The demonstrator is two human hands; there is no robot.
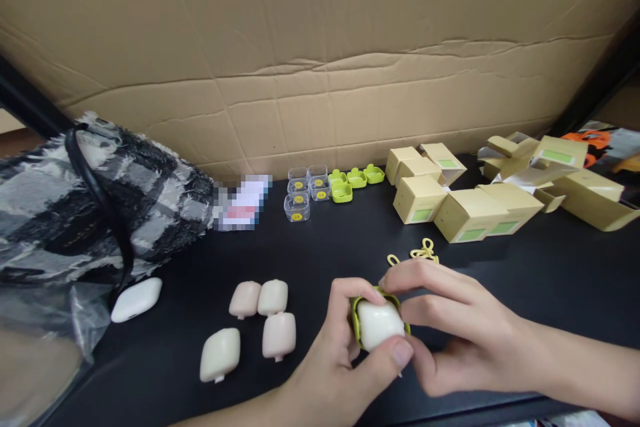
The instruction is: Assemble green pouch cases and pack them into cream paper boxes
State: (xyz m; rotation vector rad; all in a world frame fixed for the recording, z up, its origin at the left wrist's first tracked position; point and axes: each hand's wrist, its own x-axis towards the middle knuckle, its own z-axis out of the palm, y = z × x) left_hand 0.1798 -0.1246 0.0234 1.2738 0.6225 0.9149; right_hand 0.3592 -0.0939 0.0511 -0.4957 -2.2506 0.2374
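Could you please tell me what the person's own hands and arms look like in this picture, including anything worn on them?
Both are bare: the left hand and right hand wear no gloves, rings or watch that shows, and the forearms carry no sleeves as far as the picture's edges. The visible fingernails are short and unpainted. No markings are visible.

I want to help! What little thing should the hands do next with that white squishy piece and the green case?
Probably press the white piece further into the green case. Both the left hand and the right hand pinch it, and the green rim wraps only its back edge, so it looks only partly seated.
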